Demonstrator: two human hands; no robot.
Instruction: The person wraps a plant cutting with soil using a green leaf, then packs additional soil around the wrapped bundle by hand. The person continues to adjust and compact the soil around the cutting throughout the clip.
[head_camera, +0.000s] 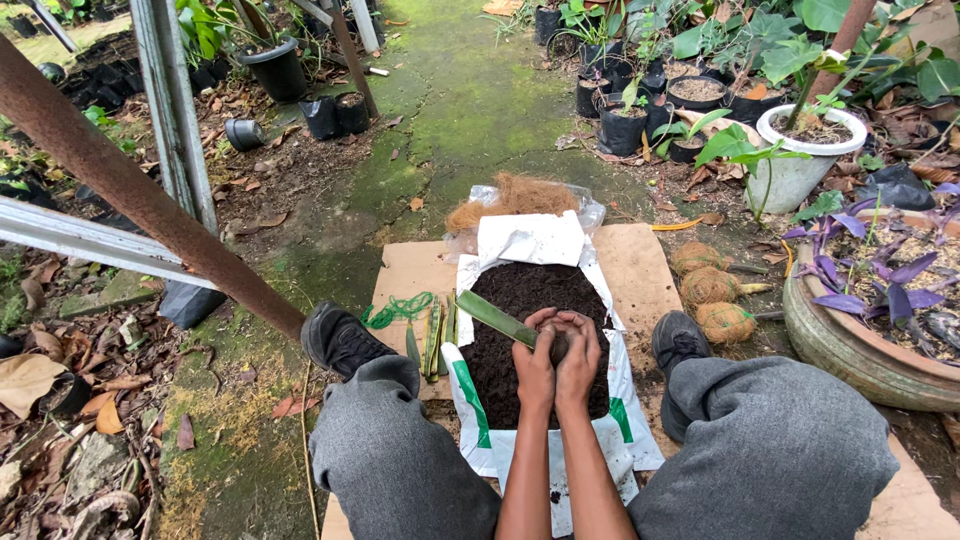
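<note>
Both my hands are cupped together over an open white sack (530, 245) of dark soil (530, 290). My left hand (537, 362) and my right hand (580, 355) press a ball of soil (560, 345) between them. A long green cutting (492, 315) sticks out of the ball toward the upper left. The sack lies between my knees on a sheet of cardboard (640, 270).
Several green cuttings (435, 335) and green string (395, 310) lie left of the sack. A bag of coconut fibre (520, 195) sits behind it, three fibre-wrapped balls (710, 290) to the right. A rusty pole (140, 190) crosses on the left. Potted plants (800, 150) stand at right and behind.
</note>
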